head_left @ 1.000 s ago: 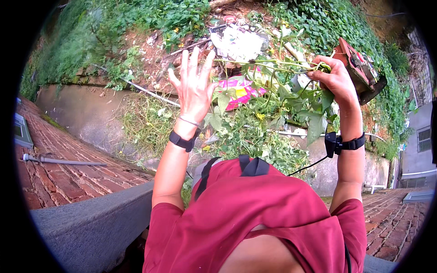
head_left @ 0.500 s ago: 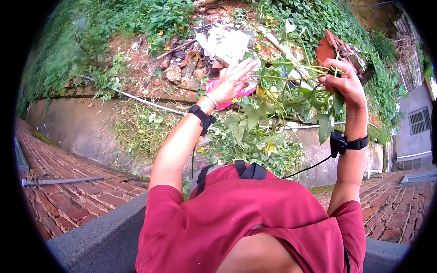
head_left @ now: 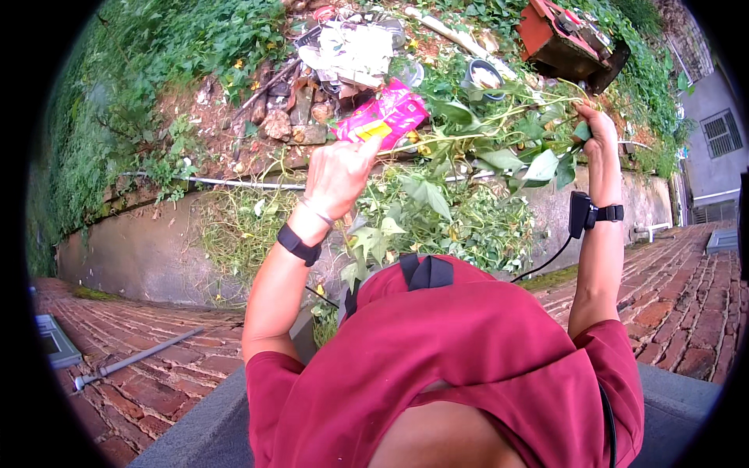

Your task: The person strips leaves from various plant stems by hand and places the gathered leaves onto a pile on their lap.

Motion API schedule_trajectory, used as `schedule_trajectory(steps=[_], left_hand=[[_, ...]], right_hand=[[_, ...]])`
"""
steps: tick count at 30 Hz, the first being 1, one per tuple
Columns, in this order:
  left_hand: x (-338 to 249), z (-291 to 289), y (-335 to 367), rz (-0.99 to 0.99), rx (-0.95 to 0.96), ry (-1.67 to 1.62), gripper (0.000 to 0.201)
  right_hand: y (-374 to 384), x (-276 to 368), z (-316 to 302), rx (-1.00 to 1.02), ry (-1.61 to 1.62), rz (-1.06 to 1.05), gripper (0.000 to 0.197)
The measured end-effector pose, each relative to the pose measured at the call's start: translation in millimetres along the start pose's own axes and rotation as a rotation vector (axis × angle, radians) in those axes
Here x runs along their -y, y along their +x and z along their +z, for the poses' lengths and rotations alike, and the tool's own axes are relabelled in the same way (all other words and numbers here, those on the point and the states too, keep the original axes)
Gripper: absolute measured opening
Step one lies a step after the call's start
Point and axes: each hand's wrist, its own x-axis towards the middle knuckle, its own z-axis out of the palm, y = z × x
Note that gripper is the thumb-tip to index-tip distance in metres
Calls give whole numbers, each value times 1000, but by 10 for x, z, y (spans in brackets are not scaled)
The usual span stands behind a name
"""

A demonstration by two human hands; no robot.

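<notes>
The left hand (head_left: 337,173) gripped a leafy vine (head_left: 468,139) beside a pink wrapper (head_left: 384,117). The right hand (head_left: 597,134) was closed around the vine's other end, holding it up above the top edge of a concrete wall (head_left: 140,249).

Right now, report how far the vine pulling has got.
Done: little shows; no pulled pile is in view. In hand: the right hand grips a long leafy vine, and the left hand holds its stem by a pink wrapper. Left: weeds cover the concrete wall.
</notes>
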Motion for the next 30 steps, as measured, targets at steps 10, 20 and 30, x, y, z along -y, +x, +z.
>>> schedule_trajectory(steps=[10,20,30], left_hand=[[838,-522,-462,-826,-96,-729,33],[374,-2,115,-838,19,-830,24],[-292,206,535,-746,34,-1002,22]], right_hand=[[493,-1439,-1754,-308,-227,264,14],[-730,-1413,756,301,-794,-371,19],[-978,-1077,2205,630,-285,-445,53]])
